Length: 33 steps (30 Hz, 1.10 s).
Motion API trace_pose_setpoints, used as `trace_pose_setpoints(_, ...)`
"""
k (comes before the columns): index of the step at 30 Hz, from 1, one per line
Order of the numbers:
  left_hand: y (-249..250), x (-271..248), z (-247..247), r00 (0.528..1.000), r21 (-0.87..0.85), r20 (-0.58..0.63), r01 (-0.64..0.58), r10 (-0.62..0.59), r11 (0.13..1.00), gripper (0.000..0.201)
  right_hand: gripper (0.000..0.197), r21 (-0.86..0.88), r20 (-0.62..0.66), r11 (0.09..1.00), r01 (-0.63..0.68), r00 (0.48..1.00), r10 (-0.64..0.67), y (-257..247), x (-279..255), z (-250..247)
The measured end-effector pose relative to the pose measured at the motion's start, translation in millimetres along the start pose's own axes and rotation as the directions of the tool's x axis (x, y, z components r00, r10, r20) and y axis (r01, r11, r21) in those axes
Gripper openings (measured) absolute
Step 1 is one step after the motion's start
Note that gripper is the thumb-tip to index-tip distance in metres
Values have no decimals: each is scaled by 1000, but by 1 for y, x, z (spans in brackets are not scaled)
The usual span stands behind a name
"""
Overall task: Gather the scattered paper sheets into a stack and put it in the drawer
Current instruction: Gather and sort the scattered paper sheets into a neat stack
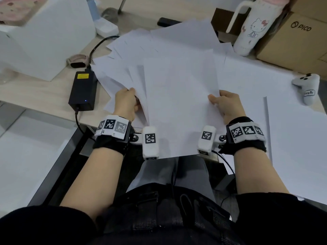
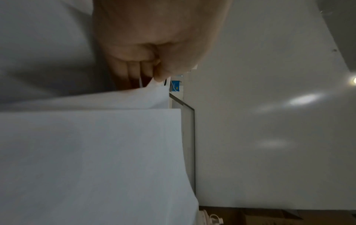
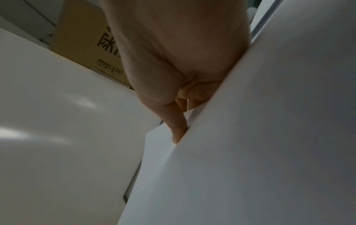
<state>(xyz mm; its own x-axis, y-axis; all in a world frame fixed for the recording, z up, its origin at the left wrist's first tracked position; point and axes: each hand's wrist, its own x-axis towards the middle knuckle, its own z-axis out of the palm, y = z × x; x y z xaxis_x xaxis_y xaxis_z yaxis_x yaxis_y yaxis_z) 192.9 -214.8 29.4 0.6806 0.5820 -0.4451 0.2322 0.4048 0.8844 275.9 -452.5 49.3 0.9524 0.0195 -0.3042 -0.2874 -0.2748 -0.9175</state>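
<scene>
Together, two hands, left hand [image 1: 126, 103] and right hand [image 1: 226, 103], pinch one fanned paper stack [image 1: 177, 103].

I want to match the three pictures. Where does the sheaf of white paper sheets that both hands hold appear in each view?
Head: the paper sheets fill the centre, fanned out, between the left hand and the right hand.
Left wrist: lower left, below the hand.
Right wrist: right side, against the hand.
Shared landmark: the cardboard box, top right in head, upper left in right wrist.
</scene>
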Motion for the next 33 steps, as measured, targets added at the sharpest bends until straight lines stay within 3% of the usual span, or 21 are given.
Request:
trace_pose_setpoints(5,3,15,-16,994,57,-85,-61,65,997,24,7,34,-22,999,35,999,-34,-10,10,3)
trace_pose_setpoints(11,6,18,-33,994,290,22,-107,105,951,28,9,-17,30,999,29,999,-29,-12,25,13)
trace_pose_setpoints(18,4,8,-19,986,319,165,-55,2,946,23,8,-138,-1,990,10,1000,-10,1,33,30)
trace_pose_setpoints(21,-1,3,-7,979,321,186,-139,81,937,35,39,-134,32,991,17,999,-12,-2,29,31)
trace_pose_setpoints(24,0,-4,1,962,279,201,-240,188,930,42,19,-83,77,997,3,997,3,-3,26,29)
trace_pose_setpoints(26,6,-9,3,943,237,198,-312,269,920,43,18,-55,108,998,20,994,-14,-5,25,27)
trace_pose_setpoints(30,22,-22,8,885,145,237,-440,401,886,39,45,64,108,996,68,991,-75,-14,18,18)
trace_pose_setpoints(33,35,-32,19,841,81,249,-512,480,855,39,55,226,75,959,169,979,-190,-26,6,10)
